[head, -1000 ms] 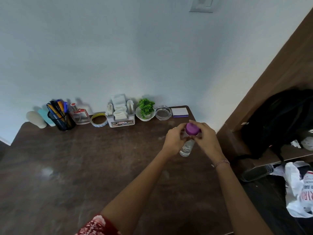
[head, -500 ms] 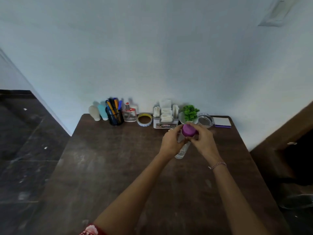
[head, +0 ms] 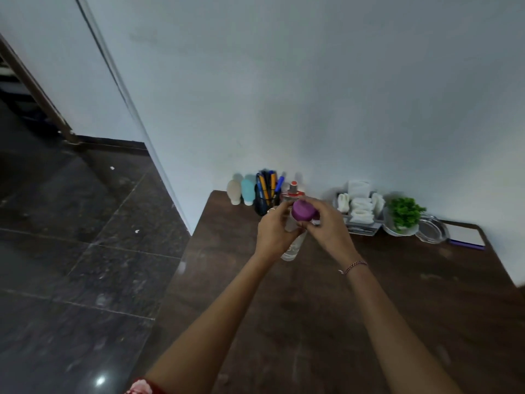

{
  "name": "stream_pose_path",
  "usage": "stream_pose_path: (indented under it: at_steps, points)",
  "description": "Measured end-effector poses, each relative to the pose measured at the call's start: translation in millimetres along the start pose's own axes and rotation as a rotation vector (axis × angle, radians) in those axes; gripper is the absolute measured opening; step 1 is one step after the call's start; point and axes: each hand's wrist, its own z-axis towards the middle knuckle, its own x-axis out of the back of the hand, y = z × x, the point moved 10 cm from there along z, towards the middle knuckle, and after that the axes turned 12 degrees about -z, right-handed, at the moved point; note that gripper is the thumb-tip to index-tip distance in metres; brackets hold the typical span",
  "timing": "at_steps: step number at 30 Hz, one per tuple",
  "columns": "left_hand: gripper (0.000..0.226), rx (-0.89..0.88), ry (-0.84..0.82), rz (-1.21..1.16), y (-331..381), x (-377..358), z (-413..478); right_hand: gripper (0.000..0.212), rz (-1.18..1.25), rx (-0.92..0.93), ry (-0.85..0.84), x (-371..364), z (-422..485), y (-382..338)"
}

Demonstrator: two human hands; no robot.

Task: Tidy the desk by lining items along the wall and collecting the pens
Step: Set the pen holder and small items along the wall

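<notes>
Between the hands [head: 274, 233] [head: 329, 231], capped bottle [head: 293, 247]

Along the desk's [head: 312, 308] back edge I count two squeeze bottles [head: 233, 191], one pen cup [head: 262, 204], one perfume bottle [head: 292, 191], one napkin caddy [head: 359, 211], one plant [head: 404, 213], one glass dish [head: 431, 230], one notepad [head: 466, 237]; I hold one purple-capped bottle [head: 304, 210].

The light is soft and a bit dim, and the pale wall [head: 312, 95] looks bluish grey. A faint shadow sits on it behind the beige tube [head: 233, 191]. One bright spot of glare shines on the dark floor [head: 71, 251]. Straight lines lean and bend near the edges. The left hand [head: 274, 233], the right hand [head: 329, 230] and the bottle [head: 292, 247] they hold look a little fuzzy.
</notes>
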Motion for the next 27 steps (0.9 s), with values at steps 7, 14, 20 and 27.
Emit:
stream_pose_path:
  at_steps: [7, 14, 20, 27]
  points:
    - [0.059, 0.070, 0.111, -0.009, -36.8, 95.0, 31.6, 0.061, -0.068, 0.100, -0.135, -64.6, 57.1, -73.0]
    - [0.059, 0.148, 0.204, -0.004, -80.2, 163.6, 71.2, 0.059, -0.158, 0.192, -0.237, -119.4, 121.8, -126.4]
    - [0.053, 0.181, 0.241, -0.033, -112.4, 193.6, 106.9, 0.058, -0.386, 0.283, -0.188, -153.9, 170.6, -151.0]
    - [0.055, 0.190, 0.240, -0.017, -142.9, 203.8, 141.2, 0.058, -0.620, 0.348, -0.168, -182.1, 210.8, -156.5]
